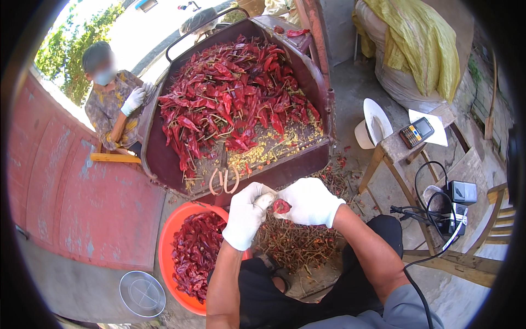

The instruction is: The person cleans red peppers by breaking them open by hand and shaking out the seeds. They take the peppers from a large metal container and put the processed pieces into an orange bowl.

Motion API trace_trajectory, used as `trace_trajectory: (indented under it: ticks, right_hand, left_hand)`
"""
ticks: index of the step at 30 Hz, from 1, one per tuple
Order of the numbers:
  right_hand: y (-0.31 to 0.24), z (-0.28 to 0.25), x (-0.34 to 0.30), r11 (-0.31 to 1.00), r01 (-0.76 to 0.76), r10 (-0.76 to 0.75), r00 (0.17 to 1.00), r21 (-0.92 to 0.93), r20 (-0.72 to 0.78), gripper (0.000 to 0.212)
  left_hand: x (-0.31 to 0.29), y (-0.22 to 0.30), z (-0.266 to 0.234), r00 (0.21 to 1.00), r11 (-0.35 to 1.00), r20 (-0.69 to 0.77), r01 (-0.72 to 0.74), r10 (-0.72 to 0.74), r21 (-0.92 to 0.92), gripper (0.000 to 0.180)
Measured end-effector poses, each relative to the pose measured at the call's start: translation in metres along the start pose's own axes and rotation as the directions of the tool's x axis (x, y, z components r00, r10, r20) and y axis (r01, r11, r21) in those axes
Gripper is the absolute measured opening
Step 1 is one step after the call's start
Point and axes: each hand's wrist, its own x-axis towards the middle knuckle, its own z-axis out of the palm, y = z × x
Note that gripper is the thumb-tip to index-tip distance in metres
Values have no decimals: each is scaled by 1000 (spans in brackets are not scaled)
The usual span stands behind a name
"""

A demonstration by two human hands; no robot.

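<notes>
Both my hands wear white knit gloves and meet in front of the cart's near edge. A dried red chili pepper (281,206) shows between them, gripped by my closed right hand (308,203). My left hand (247,215) is closed too, its greyish, soiled fingertips touching or nearly touching the right hand. Whatever it pinches is hidden. Just beyond lie scissors (224,178), their pale pink handles hanging over the rim. Dried chilies (230,93) with stems are heaped in the dark red cart (296,167), with loose yellow seeds (274,147) on its floor.
An orange basin (166,262) of chilies stands at my left, near a round sieve (142,294). Discarded stems (298,241) cover the ground between my legs. A masked, gloved co-worker (118,104) sits far left. At right, a wooden stool (395,147) bears a handheld device (417,132); cables (419,203) trail nearby.
</notes>
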Motion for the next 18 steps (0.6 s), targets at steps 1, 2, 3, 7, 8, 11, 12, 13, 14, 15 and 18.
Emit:
trace_trajectory:
  ticks: [1,2,3,7,8,11,12,13,14,15,18]
  right_hand:
    - [2,8,1,999,21,-22,998,-25,-59,22]
    - [3,13,0,997,47,-53,995,-63,-89,19]
    - [5,17,0,992,73,-85,989,-100,-118,15]
    - [15,20,-1,962,31,-82,981,-273,-175,9]
    - [29,21,0,968,9,-73,966,-249,-249,9]
    - [35,14,3,969,-159,63,898,-188,-435,17]
    - [30,13,3,977,-166,97,907,-136,-410,19]
    - [22,11,2,981,-173,129,915,-84,-383,20]
    - [15,10,3,983,-180,158,922,-32,-353,22]
    - [13,11,4,985,-174,165,937,-4,-308,28]
    - [8,23,7,989,-146,134,935,-13,-328,27]
  left_hand:
    - [0,-1,-2,1000,998,12,17,-17,-62,11]
    - [0,-3,-3,999,992,24,35,-33,-123,11]
    - [2,-4,-5,999,991,40,41,-36,-125,11]
    - [3,-5,-10,977,995,196,64,-79,82,10]
    - [2,-5,-9,961,981,254,58,-105,186,9]
    - [-1,-16,-10,982,966,182,4,-53,258,16]
    - [-1,-18,-12,988,976,156,-33,-2,216,20]
    - [-2,-19,-12,991,960,107,-106,80,258,22]
    - [-2,-21,-12,985,937,60,-175,164,302,25]
    - [-2,-19,-10,969,908,17,-237,246,345,27]
    - [-3,-9,8,947,779,-115,-173,300,603,36]
